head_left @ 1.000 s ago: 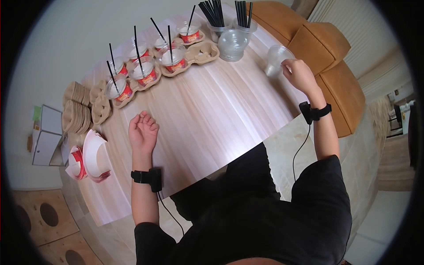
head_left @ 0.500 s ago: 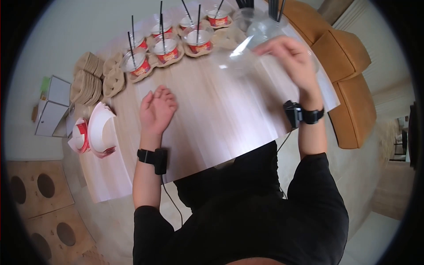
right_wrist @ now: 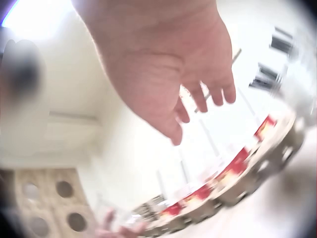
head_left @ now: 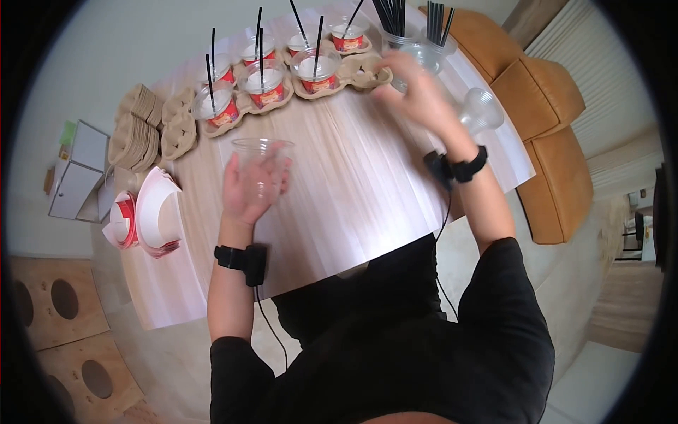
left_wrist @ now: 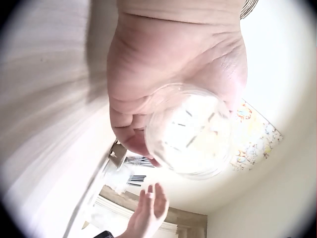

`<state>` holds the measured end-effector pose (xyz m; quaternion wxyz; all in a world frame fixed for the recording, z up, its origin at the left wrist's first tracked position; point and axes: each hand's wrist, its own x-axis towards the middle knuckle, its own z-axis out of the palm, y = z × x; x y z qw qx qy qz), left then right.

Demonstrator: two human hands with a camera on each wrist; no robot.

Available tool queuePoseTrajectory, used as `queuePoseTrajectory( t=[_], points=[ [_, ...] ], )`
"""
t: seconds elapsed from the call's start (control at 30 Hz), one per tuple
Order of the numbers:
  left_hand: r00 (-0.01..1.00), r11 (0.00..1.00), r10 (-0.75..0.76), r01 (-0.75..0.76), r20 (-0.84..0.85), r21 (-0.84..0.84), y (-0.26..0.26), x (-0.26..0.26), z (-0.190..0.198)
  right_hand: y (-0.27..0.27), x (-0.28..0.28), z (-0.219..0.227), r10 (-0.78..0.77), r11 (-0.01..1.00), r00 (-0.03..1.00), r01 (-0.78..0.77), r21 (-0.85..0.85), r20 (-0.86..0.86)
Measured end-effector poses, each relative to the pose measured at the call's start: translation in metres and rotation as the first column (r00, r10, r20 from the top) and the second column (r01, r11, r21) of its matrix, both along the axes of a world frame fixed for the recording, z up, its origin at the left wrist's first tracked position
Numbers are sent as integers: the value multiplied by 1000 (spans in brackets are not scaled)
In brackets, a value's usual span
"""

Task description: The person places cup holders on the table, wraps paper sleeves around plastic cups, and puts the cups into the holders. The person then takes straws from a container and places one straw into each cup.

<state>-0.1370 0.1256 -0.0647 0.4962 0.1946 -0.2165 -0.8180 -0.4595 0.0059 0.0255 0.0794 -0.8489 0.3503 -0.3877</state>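
Observation:
The left hand (head_left: 251,187) holds a clear plastic cup (head_left: 263,157) above the table near its left front; in the left wrist view the cup (left_wrist: 190,134) lies against the palm, with fingers bent round its side. Above the right part of the table, blurred, the right hand (head_left: 424,99) has its fingers extended and holds nothing. In the right wrist view that hand (right_wrist: 168,64) shows its fingers apart. Beside the right forearm lie clear nested cups (head_left: 482,109), and more clear cups (head_left: 424,56) stand behind the right hand.
Red-banded cups (head_left: 265,88) with lids and black straws fill cardboard carriers (head_left: 364,73) along the back. Stacked carriers (head_left: 134,138) and paper trays (head_left: 157,219) are at the left. Black straws (head_left: 392,18) stand in clear cups at the back right; a brown sofa (head_left: 547,78) is behind.
The right hand went from the clear cups at the right toward the middle with a clear cup, then moved back right without it. The left hand now holds a clear cup.

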Motion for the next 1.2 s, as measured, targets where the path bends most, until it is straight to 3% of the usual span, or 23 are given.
queuePoseTrajectory(
  t=[0.07,0.1,0.17,0.27,0.4,0.47,0.6,0.7,0.9,0.97,1.0,1.03,1.07,1.1,1.2],
  points=[
    [983,993,117,-120,-139,-10,1,9,6,-38,-40,-11,-361,931,915,343,-125,-178],
    [982,993,118,-121,-144,-11,1,14,6,-47,-51,-14,-361,931,915,341,-129,-183],
    [927,970,231,-242,-296,0,1,24,9,-56,-61,-13,-502,862,737,472,-187,-453],
    [908,952,280,-303,-312,-29,0,28,13,-63,-62,-15,-493,845,668,522,-121,-557],
    [902,943,306,-332,-305,-36,-1,30,10,-71,-62,-17,-496,851,661,500,-163,-563],
    [905,944,298,-326,-303,-44,-2,30,8,-73,-61,-14,-454,852,654,517,-81,-605],
    [908,946,293,-320,-300,-44,-3,28,6,-79,-67,-21,-444,876,685,469,-116,-578],
    [905,944,298,-326,-303,-44,-3,29,5,-79,-70,-11,-390,872,726,489,25,-566],
    [922,934,335,-351,-194,-58,-5,27,2,-49,-61,21,-418,905,864,423,-45,-281],
    [928,937,323,-341,-185,-76,-7,28,-4,-40,-53,25,-326,945,944,324,-37,-45],
    [936,941,307,-326,-172,-94,-8,29,-6,-35,-48,23,-322,947,946,320,-36,-45],
    [934,939,313,-332,-171,-93,-7,30,-7,-30,-41,20,-175,978,969,151,142,175],
    [946,940,293,-311,-139,-136,-7,30,-8,-24,-32,16,-58,960,912,-62,274,407],
    [956,940,275,-290,-104,-178,-6,30,-9,-18,-24,13,-51,958,911,-71,278,409],
    [962,934,273,-267,-6,-237,-4,28,-9,6,4,7,13,781,761,-414,469,649]
  ],
)
